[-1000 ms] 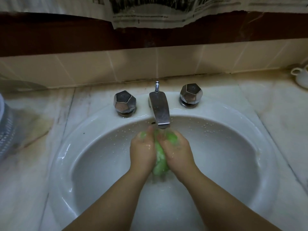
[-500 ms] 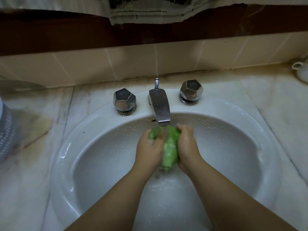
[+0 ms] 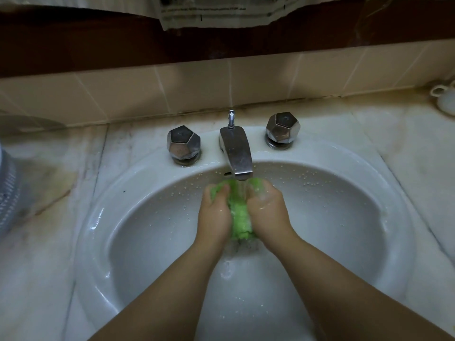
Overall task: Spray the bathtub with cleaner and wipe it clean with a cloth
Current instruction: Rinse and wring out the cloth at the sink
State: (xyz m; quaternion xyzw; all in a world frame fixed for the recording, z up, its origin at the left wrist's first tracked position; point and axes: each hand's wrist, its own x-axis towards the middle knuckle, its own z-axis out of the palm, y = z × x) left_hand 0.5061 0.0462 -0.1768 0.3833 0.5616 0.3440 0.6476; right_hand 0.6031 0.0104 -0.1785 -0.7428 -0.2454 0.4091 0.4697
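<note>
Cloth [image 3: 240, 212], green and soaked, sits bunched between the two hands, directly under the spout of the faucet [image 3: 236, 153] with water running onto its top. The left hand [image 3: 214, 215] grips its left side with the fingers curled over the upper edge, and the right hand [image 3: 267, 210] clamps the other side, so both hands press together on it. Half a second ago the bundle sat slightly higher with more green showing on top; now the hands have dropped a little and squeezed inward, the cloth bulging out below the palms. Beneath the hands lies the wet sink basin [image 3: 369, 217], speckled with droplets; two faceted knobs [image 3: 184, 145] stand beyond the fingertips, either side of the spout. By my reading, this is rinsing and wringing the cloth. No bathtub or cleaner is in sight, so how far spraying and wiping have got cannot be told.
</note>
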